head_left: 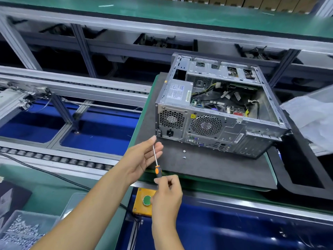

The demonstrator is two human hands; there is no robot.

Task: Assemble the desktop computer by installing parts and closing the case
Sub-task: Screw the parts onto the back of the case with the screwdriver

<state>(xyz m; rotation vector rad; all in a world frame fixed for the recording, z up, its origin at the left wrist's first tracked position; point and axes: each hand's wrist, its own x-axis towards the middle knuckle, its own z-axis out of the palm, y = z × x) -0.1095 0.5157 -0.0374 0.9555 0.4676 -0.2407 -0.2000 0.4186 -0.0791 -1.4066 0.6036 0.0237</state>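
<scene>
The right hand (166, 193) pinches the orange-and-black handle of a screwdriver (156, 164), shaft pointing up and away. The left hand (142, 157), fingers straight and relaxed, lies along the shaft near its tip, probably steadying it or seating a screw there; whether one is on the tip cannot be told. Just beyond the left fingertips sits the computer case (216, 109) on its side on a dark mat over the surface (225, 189), open side up, rear panel toward the person so its screw holes are reachable. Two loose screws (184, 154) lie on the mat, right of the left hand.
</scene>
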